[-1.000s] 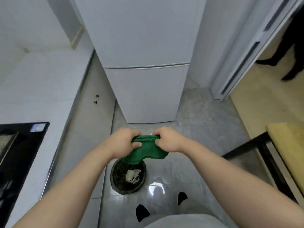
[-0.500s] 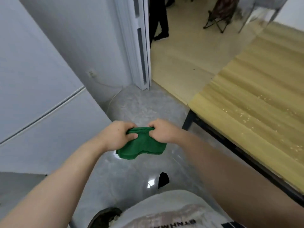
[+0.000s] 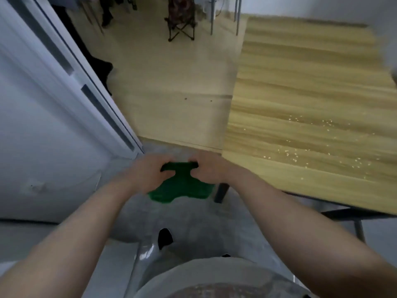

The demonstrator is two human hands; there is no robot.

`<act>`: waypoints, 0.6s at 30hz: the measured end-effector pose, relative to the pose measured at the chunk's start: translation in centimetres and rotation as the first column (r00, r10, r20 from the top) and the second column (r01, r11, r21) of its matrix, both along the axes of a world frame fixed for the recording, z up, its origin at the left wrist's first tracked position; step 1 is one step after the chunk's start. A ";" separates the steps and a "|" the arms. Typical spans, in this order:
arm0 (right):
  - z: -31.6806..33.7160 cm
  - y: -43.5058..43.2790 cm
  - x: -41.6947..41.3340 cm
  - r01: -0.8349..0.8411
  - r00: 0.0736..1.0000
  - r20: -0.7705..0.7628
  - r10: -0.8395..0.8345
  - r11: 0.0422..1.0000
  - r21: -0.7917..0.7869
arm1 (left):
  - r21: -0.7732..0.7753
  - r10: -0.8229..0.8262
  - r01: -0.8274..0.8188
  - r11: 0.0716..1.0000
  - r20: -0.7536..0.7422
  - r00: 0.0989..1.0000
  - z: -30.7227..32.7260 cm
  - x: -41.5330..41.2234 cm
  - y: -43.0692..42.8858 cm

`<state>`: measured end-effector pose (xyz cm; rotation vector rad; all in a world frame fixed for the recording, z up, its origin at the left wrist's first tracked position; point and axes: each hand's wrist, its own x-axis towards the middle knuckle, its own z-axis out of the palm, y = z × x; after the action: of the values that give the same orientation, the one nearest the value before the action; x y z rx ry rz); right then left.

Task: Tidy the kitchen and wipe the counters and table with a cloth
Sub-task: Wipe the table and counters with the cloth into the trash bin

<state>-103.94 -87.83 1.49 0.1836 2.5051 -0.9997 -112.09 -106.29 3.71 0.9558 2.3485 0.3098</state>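
A green cloth [image 3: 181, 188] hangs bunched between both hands in front of my body, above the grey floor. My left hand [image 3: 148, 172] grips its upper left edge and my right hand [image 3: 211, 168] grips its upper right edge, fingers curled round the fabric. To the right stands a light wooden table [image 3: 311, 108] on black legs, with small pale crumbs [image 3: 300, 151] scattered over its near part. The cloth is a little left of the table's near corner and not touching it.
A white sliding door frame [image 3: 86, 100] runs along the left. Beyond it lies a beige floor with a folding stool [image 3: 181, 20] and metal chair legs [image 3: 224, 16] at the back. A black table leg [image 3: 221, 192] stands just right of the cloth.
The view has swung right, away from the fridge and the bin on the floor, toward the wooden table. Both hands keep the same grip on the green cloth.
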 end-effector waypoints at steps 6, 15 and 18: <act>1.1 1.3 -4.6 0.360 0.933 -0.004 -0.360 0.933 -0.015 | 0.035 -0.262 0.261 0.965 0.038 0.964 0.2 -10.6 5.0; -0.5 8.7 -7.2 0.703 0.708 -0.059 -0.704 0.710 -0.040 | 0.032 -0.605 0.605 0.795 -0.025 0.796 -1.1 -18.8 20.4; -1.7 12.0 -9.3 0.751 0.651 -0.081 -0.755 0.656 -0.073 | 0.009 -0.653 0.653 0.757 -0.037 0.757 -1.5 -20.9 25.4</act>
<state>-113.22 -75.79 -0.17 1.2951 2.5088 -1.3684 -133.02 -80.93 2.20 1.7231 1.8731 0.0307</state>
